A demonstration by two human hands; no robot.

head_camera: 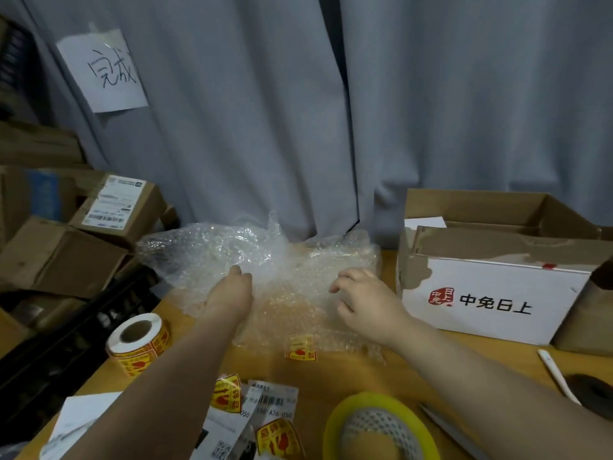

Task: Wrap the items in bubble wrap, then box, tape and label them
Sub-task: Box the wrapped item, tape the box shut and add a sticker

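1. The step looked like early wrapping. The bubble wrap (265, 257) lay just left of the white box (491, 293).
2. The left hand (232, 288) gripped a fold of it. The right hand (365, 300) arched over it with bent fingers, but I could not tell whether it pinched.
3. Next, an item probably needed setting on the sheet; none showed.
4. The wrap was clear and crumpled, bunched up at its middle.

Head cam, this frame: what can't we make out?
1. Head: anything inside the bubble wrap; the crumpled film hides it.
2. Head: left hand grip; its fingers are hidden behind the hand and in the wrap.
3. Head: brown box contents; the white box in front blocks them.
4. Head: tape roll; cut off by the bottom edge.
5. Head: shipping label print; blurred, too small.
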